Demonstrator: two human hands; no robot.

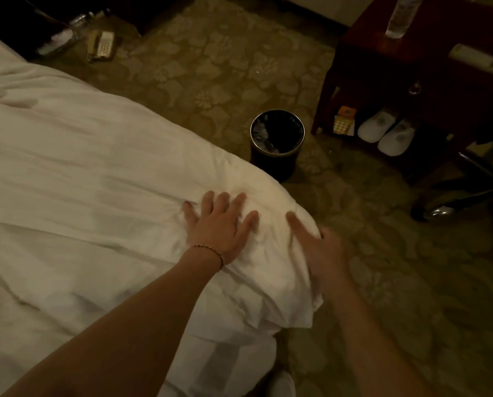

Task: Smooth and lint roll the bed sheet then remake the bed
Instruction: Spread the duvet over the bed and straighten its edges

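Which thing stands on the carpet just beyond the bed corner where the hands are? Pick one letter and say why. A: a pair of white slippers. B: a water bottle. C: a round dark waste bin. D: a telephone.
C: the waste bin stands on the carpet right past the white duvet corner, beyond the left hand and right hand; the slippers sit under the side table.

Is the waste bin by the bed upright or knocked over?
Upright. The waste bin stands on the carpet, its round rim facing up, with a dark liner visible inside.
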